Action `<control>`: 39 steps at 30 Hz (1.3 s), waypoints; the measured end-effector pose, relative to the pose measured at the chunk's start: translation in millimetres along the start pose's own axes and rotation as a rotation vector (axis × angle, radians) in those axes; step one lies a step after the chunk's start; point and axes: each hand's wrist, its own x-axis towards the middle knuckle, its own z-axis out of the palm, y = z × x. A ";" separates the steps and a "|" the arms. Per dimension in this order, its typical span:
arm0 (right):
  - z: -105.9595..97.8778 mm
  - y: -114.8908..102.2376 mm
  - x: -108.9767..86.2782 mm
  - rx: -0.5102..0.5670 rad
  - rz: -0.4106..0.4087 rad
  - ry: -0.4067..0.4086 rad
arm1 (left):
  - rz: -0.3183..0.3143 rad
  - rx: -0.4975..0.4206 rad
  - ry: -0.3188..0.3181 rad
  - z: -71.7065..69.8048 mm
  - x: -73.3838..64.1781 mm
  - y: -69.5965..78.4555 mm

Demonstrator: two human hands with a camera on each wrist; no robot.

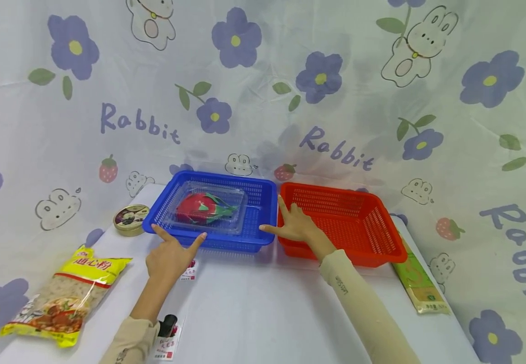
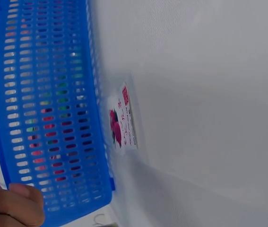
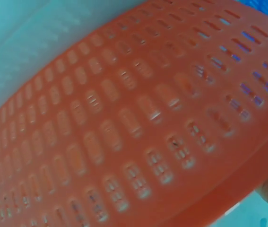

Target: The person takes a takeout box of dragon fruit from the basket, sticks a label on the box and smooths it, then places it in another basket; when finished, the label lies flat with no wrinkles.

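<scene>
A blue plastic basket (image 1: 263, 233) stands near the wall, holding a clear plastic box (image 1: 241, 206) with a red dragon fruit (image 1: 192, 206) in it. My left hand (image 1: 166, 258) is at the basket's front left rim, index finger and thumb stretched out and the other fingers curled. The left wrist view shows that hand (image 2: 18, 205) against the slotted wall. Over the gap between the blue basket and a red basket (image 1: 358, 258) lies my right hand (image 1: 297, 226); its index finger points along the blue rim, its thumb reaches over the blue basket.
On the left lie a yellow noodle bag (image 1: 64, 298) and a round tin (image 1: 131, 221). Printed cards (image 1: 189, 273) lie in front of the blue basket, with a small black-capped item (image 1: 169, 325) by the left sleeve. A green packet (image 1: 420, 283) sits beside the red basket.
</scene>
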 end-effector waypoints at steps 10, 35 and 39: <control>4.7 -10.6 5.3 -0.027 -0.034 0.021 | -0.005 -0.004 0.013 2.9 -1.8 2.1; 16.6 -43.0 22.5 -0.133 -0.126 0.123 | -0.017 -0.016 0.002 4.7 -0.9 -0.9; 22.6 -50.1 27.1 -0.158 -0.150 0.149 | -0.017 -0.017 0.001 5.7 -0.7 -1.2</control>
